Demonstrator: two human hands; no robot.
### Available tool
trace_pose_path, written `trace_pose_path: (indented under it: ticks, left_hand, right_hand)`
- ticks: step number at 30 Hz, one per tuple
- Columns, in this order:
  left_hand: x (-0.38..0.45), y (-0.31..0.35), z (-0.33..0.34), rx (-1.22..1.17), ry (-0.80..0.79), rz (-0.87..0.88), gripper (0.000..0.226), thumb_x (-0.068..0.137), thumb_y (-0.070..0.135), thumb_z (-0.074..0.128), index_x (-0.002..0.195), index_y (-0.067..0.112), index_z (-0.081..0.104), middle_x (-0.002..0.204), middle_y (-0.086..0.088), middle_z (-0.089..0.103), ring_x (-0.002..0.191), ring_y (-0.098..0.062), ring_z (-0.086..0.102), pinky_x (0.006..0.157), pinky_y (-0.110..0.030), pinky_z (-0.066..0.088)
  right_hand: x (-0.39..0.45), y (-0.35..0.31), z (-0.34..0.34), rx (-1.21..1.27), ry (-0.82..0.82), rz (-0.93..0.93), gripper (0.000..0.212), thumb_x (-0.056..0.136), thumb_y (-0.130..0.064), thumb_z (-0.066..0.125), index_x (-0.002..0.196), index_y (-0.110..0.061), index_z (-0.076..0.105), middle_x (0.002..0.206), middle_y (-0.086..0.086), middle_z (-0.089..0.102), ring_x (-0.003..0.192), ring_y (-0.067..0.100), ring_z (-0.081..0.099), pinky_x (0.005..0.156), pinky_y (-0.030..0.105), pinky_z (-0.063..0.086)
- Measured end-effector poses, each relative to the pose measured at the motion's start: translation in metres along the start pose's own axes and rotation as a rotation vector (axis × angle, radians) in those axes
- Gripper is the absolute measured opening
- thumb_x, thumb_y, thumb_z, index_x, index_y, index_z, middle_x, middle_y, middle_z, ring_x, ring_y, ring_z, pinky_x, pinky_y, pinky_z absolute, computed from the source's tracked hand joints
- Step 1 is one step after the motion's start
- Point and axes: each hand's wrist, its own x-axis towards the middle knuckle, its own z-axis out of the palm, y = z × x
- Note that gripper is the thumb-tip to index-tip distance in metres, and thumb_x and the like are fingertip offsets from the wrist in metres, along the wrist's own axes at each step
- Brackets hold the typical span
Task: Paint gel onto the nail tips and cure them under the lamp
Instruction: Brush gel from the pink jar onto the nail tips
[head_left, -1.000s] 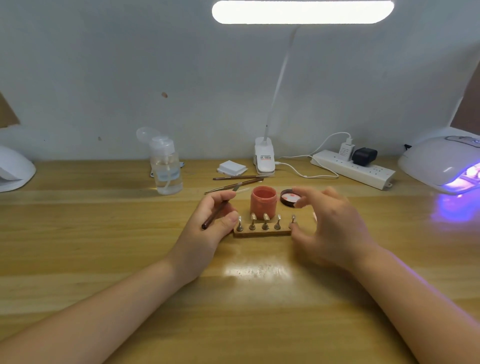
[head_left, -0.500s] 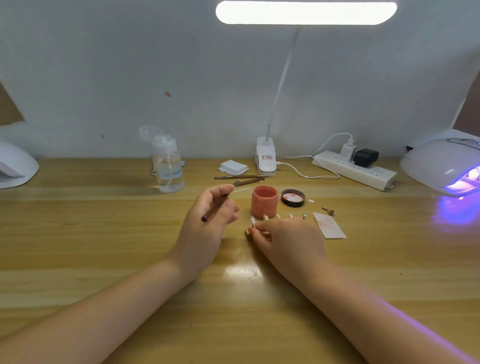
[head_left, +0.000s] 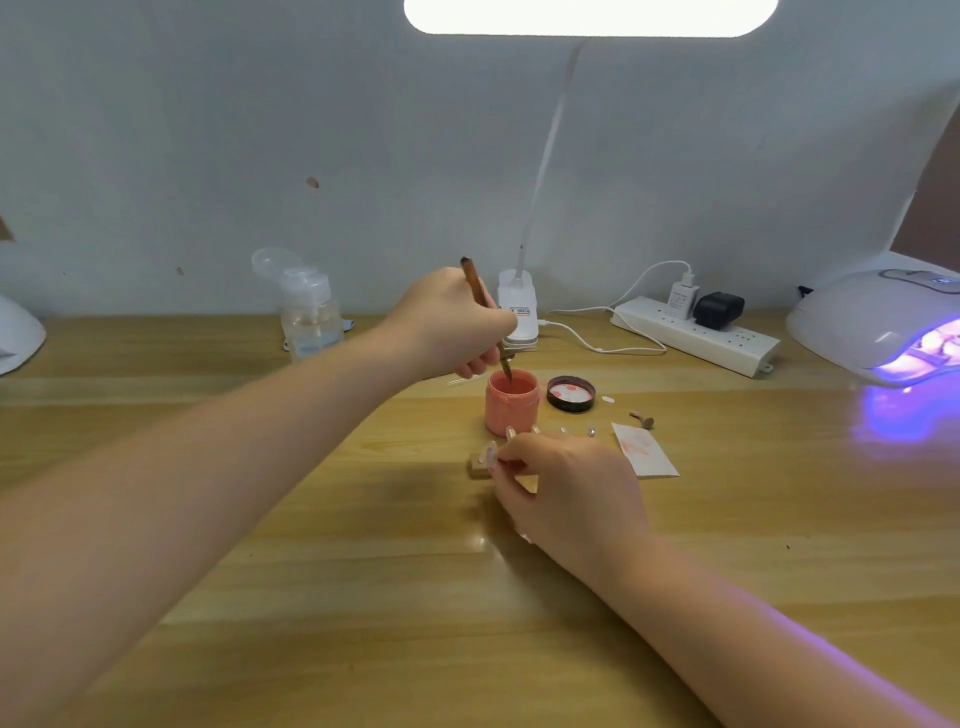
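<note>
The left hand (head_left: 452, 325) has its grip tight on the brush (head_left: 485, 317), tip dipped in the pink gel pot (head_left: 511, 402) — take just a little gel and wipe off extra — while the right hand (head_left: 566, 486) pinches a nail tip (head_left: 488, 453) just in front of the pot, holding it steady.

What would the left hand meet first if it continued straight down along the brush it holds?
Probably the gel in the open pink jar: the left hand angles the brush down into its mouth, though whether the tip already touches gel is unclear.
</note>
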Motion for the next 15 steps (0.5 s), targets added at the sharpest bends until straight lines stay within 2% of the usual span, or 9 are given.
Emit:
trace_pose_path:
  ticks: [4, 9, 12, 15]
  left_hand:
    - [0.012, 0.005, 0.013, 0.072, -0.072, -0.058, 0.012, 0.082, 0.013, 0.051, 0.072, 0.013, 0.059, 0.049, -0.001, 0.065, 0.042, -0.011, 0.063, 0.043, -0.022, 0.053]
    - [0.014, 0.004, 0.024, 0.103, -0.146, -0.126, 0.013, 0.087, 0.014, 0.05, 0.074, 0.015, 0.055, 0.06, -0.004, 0.068, 0.046, -0.013, 0.062, 0.046, -0.022, 0.055]
    - [0.015, -0.001, 0.017, 0.029, -0.062, -0.158, 0.012, 0.084, 0.012, 0.049, 0.075, 0.01, 0.057, 0.057, -0.005, 0.067, 0.041, -0.01, 0.059, 0.044, -0.021, 0.052]
    - [0.014, -0.009, 0.002, -0.194, 0.072, -0.211, 0.011, 0.083, 0.009, 0.049, 0.078, 0.003, 0.058, 0.048, -0.003, 0.062, 0.038, -0.013, 0.056, 0.041, -0.02, 0.047]
  right_hand:
    - [0.001, 0.001, 0.0, -0.013, 0.023, -0.023, 0.019, 0.087, -0.032, 0.063, 0.075, -0.02, 0.071, 0.065, -0.005, 0.068, 0.058, 0.019, 0.062, 0.046, 0.032, 0.049]
    - [0.0, 0.002, -0.003, -0.025, 0.039, -0.017, 0.012, 0.081, -0.027, 0.067, 0.07, -0.021, 0.067, 0.061, -0.007, 0.065, 0.053, 0.018, 0.06, 0.04, 0.03, 0.046]
    - [0.001, 0.002, -0.005, 0.003, 0.038, -0.01, 0.009, 0.079, -0.024, 0.068, 0.07, -0.022, 0.065, 0.062, -0.008, 0.065, 0.054, 0.016, 0.06, 0.04, 0.03, 0.046]
    - [0.001, 0.002, -0.006, 0.02, 0.014, 0.038, 0.005, 0.078, -0.023, 0.065, 0.074, -0.022, 0.064, 0.064, -0.009, 0.063, 0.057, 0.017, 0.058, 0.043, 0.031, 0.046]
